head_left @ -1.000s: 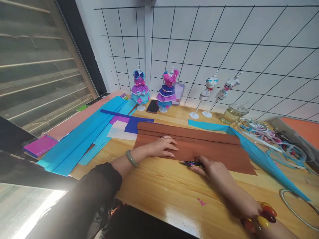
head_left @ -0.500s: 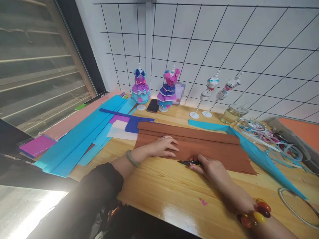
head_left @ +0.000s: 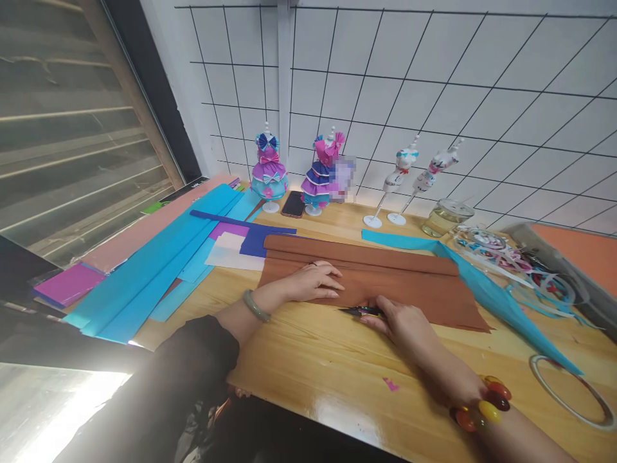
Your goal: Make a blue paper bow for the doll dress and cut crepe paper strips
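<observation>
A brown sheet of crepe paper (head_left: 400,283) lies across the table, its far edge folded or rolled into a band. My left hand (head_left: 315,281) rests flat on the left part of it, fingers spread. Closed around small dark scissors (head_left: 355,310), my right hand (head_left: 402,319) is at the sheet's near edge. The pointed tip faces left, toward my left hand, and the handles are mostly hidden by my fingers. Behind the brown sheet's left end lie a dark blue piece of paper (head_left: 253,244) and a pale piece (head_left: 229,252).
Blue crepe paper (head_left: 159,257) covers the table's left side; a blue strip (head_left: 506,308) curves along the right. At the back stand dressed mini mannequins (head_left: 268,173), a phone (head_left: 293,204) and a glass jar (head_left: 446,217). Ribbons (head_left: 518,257) and a metal ring (head_left: 571,392) lie at right.
The view has shifted slightly. My right hand and the scissors sit a touch further left along the brown edge; my left hand stays in place.
</observation>
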{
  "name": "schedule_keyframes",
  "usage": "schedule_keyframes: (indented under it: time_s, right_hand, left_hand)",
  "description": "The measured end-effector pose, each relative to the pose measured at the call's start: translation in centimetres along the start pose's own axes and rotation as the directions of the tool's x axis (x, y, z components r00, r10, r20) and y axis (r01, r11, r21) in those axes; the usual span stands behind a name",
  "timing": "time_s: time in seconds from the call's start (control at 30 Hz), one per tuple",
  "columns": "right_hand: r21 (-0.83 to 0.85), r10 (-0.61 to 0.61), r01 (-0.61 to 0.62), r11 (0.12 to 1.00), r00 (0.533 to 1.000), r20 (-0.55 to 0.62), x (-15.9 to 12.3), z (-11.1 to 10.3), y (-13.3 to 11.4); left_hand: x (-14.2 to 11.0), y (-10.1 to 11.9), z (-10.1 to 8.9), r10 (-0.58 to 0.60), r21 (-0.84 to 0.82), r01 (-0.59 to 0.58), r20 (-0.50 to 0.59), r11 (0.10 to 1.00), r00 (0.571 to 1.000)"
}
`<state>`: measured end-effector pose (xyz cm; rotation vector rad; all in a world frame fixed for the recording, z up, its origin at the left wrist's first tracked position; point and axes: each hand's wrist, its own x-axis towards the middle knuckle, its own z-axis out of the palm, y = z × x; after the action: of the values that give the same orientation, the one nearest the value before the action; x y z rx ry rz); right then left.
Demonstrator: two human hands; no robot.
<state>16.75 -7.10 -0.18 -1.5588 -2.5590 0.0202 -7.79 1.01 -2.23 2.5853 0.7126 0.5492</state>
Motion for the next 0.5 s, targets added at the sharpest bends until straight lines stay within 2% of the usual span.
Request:
schedule_keyframes:
  time_s: [0.13, 0.3, 0.5]
  right_hand:
    - [0.041, -0.018, 0.02, 0.999, 0.999, -0.048, 0.36, 0.13, -0.3]
    - [0.011, -0.009, 0.009, 1.0, 1.0, 0.003, 0.25, 0.17, -0.09]
    - [0.026, -0.01, 0.01, 1.0, 1.0, 0.01, -0.13, 0.2, 0.23]
  left_hand:
    - [-0.03, -0.1, 0.05, 0.011, 0.011, -0.011, 0.0, 1.0, 1.0]
    - [-0.1, -0.07, 0.08, 0.012, 0.009, -0.011, -0.011, 1.0, 1.0]
    - [-0.11, 0.12, 0.0, 0.001, -0.001, -0.001, -0.013, 1.0, 1.0]
